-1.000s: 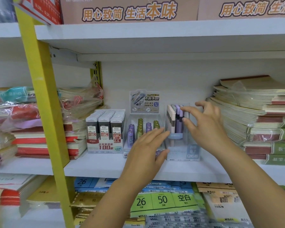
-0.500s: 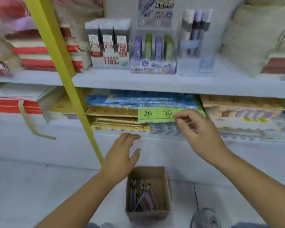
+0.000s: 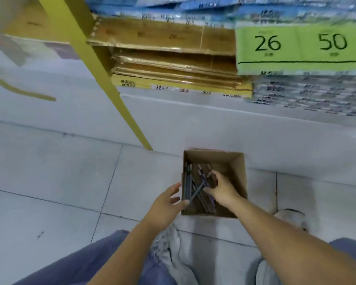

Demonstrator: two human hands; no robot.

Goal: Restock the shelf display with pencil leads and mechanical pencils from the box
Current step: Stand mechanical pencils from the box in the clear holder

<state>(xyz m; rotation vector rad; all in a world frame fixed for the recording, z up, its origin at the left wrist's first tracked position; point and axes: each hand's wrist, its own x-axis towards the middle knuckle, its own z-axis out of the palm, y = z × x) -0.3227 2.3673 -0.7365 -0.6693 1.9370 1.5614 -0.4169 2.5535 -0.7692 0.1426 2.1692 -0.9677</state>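
Observation:
A small open cardboard box (image 3: pixel 240 177) stands on the tiled floor below me. Several dark and purple mechanical pencils (image 3: pixel 187 183) lie loose inside it, some crossed. My right hand (image 3: pixel 222 190) reaches down into the box with thumb and forefinger spread over the pencils, and one slanted pencil (image 3: pixel 197 190) lies just under them. My left hand (image 3: pixel 167 202) hovers at the box's left wall, fingers apart and holding nothing. The shelf display is out of view.
A slanted yellow shelf post (image 3: pixel 103 79) meets the floor just left of the box. Behind it sits a low shelf with gold paper packs (image 3: pixel 169 58) and a green "26 50" pack (image 3: pixel 296 46). My shoes (image 3: pixel 169 243) stand by the box.
My view dropped from the shelf display to the floor. Both hands came down from the shelf; the right one is now inside the box, the left beside it.

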